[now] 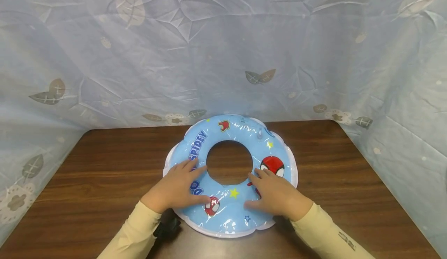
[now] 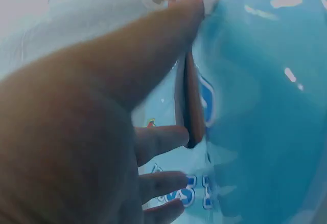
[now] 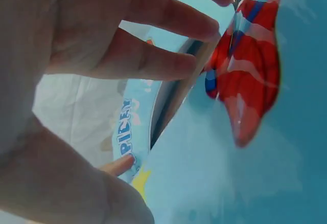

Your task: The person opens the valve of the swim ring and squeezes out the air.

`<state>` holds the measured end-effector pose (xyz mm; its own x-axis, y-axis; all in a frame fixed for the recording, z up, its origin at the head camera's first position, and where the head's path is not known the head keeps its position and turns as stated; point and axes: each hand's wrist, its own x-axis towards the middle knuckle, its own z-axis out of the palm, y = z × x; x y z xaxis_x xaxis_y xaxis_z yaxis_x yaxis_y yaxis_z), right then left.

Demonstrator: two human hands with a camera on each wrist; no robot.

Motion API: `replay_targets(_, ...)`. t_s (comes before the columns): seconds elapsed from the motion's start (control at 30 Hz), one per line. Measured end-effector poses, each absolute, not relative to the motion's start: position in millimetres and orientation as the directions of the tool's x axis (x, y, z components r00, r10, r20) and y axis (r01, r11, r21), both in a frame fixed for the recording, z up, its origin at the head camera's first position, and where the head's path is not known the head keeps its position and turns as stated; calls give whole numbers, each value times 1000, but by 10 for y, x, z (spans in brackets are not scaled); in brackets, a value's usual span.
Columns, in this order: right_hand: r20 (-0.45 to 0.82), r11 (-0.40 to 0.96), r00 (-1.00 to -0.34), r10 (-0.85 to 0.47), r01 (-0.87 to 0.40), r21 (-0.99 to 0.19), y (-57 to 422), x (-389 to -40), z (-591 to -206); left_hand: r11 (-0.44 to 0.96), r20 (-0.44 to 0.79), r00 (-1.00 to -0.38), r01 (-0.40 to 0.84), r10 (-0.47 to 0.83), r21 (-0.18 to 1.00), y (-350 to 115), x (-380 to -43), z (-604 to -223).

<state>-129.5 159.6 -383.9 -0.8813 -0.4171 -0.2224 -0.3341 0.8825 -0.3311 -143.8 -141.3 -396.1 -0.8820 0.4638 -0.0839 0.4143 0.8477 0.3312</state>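
On the table point(image 1: 359, 166), around its middle: a blue ring point(image 1: 227, 208) with a white scalloped rim, hole facing upward. On the near left part of the ring, a left hand point(image 1: 179, 187) with fingers spread and thumb toward a red mask print point(image 1: 212, 206). Across from it, on the near right part, a right hand point(image 1: 276, 195), likewise spread wide, fingers partly over a red figure print point(image 3: 245, 65). Cannot tell the firmness of touch from any view. Between the thumbs, a yellow star point(image 1: 234, 193); under and beyond the left fingers, partly covered blue lettering point(image 1: 198, 144). Around both wrists, cream sleeves point(image 1: 134, 230), with dark marks on the right one. Just beside the left wrist, a black item point(image 1: 168, 224), partly hidden and too dark to name. Behind the table and along both sides, a pale curtain point(image 1: 223, 57) with leaf and flower prints.
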Motion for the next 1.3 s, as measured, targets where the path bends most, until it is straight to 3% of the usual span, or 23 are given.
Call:
replay_targets(0.8, -246, 894, -882, -402, -319, -316, 1526, -1273, -3937, 891, -145, -908, 338, 394, 304, -1393, -1445, -4075)
replay_targets(1.3, -267, 860, -851, -452, -336, -385, 1690, -1390, -3935, 922, -203, -923, 264, 326, 284, -1239, -1323, -4003)
